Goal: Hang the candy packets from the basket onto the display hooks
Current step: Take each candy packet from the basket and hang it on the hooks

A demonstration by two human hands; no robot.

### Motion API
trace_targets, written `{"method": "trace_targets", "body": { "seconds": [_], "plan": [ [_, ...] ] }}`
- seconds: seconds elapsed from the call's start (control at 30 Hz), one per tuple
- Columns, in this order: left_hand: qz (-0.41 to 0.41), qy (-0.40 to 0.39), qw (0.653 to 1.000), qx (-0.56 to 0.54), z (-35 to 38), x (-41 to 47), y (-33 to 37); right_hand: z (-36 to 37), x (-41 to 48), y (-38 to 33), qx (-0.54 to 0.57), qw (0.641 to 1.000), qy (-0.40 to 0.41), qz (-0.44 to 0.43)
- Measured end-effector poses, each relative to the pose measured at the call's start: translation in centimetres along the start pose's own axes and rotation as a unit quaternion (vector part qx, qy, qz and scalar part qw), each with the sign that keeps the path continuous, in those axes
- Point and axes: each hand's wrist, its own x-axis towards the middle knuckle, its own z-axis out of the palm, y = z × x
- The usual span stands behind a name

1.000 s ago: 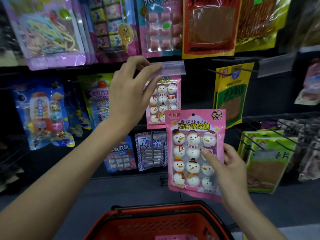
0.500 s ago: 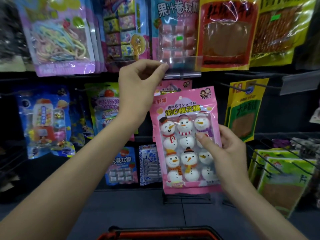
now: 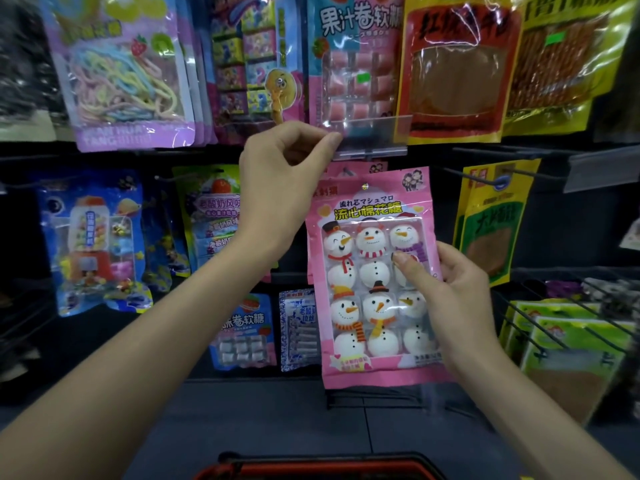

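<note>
While our left hand [image 3: 277, 181] pinches the left end of the clear price-tag flap [image 3: 372, 136] between thumb and forefinger, our right hand [image 3: 457, 296] grips the pink snowman candy packet [image 3: 367, 271] by its right edge, thumb across the front and fingers behind. We hold the packet upright just below the flap, in front of a matching pink packet [image 3: 346, 169] on the display. We cannot tell whether its hole is on a hook. The red basket [image 3: 311, 469] shows at the bottom edge.
</note>
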Motion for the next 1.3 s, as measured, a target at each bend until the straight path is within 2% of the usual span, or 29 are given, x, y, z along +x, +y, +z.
{"method": "trace_targets", "body": {
  "seconds": [0.3, 0.9, 0.97, 1.07, 1.2, 1.3],
  "plan": [
    [0.054, -0.021, 0.997, 0.056, -0.7, -1.1, -0.4, 0.0, 0.1, -0.5, -0.002, 1.0, -0.003, 0.012],
    [0.056, -0.03, 0.995, 0.078, -1.3, -1.9, -0.8, 1.0, -0.1, -1.1, 0.03, 0.997, 0.004, 0.075],
    [0.018, -0.021, 0.995, 0.091, -1.2, -2.5, -1.4, 1.2, 0.2, -1.0, 0.026, 0.997, 0.006, 0.079],
    [-0.097, -0.007, 0.992, 0.081, -0.6, -3.8, -2.7, 1.6, 0.7, -0.5, 0.029, 0.995, 0.007, 0.09],
    [-0.28, -0.095, 0.955, -0.019, 0.1, -5.4, -4.8, 2.0, 1.7, 0.4, 0.017, 0.996, 0.017, 0.086],
    [-0.294, -0.122, 0.947, -0.041, 0.5, -6.5, -6.5, 2.3, 2.5, 1.0, 0.007, 0.996, 0.02, 0.084]
  ]
}}
